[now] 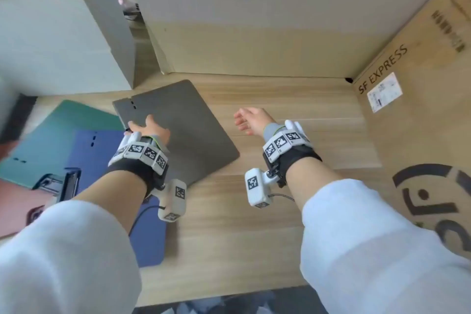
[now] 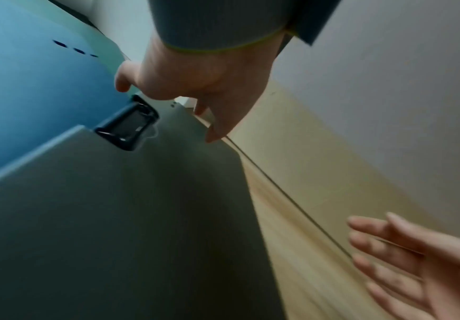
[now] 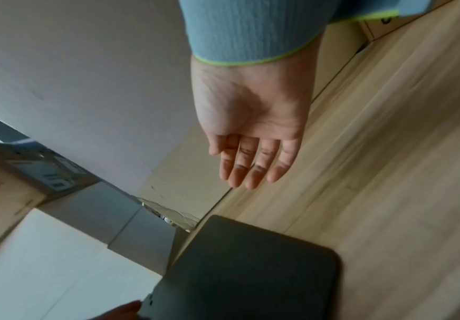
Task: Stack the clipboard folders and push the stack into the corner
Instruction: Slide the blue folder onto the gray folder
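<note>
Meanwhile the left hand is gripping the grey clipboard folder by its clip edge, holding it tilted over the table; the corner is lying far-right, nearer the right hand, which is hovering empty, fingers straight.

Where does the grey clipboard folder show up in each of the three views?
Head: grey clipboard folder, centre-left on the wooden table, left hand on its left edge.
Left wrist: fills the lower left.
Right wrist: bottom centre.
Shared landmark: the open right hand, in all three.
</note>
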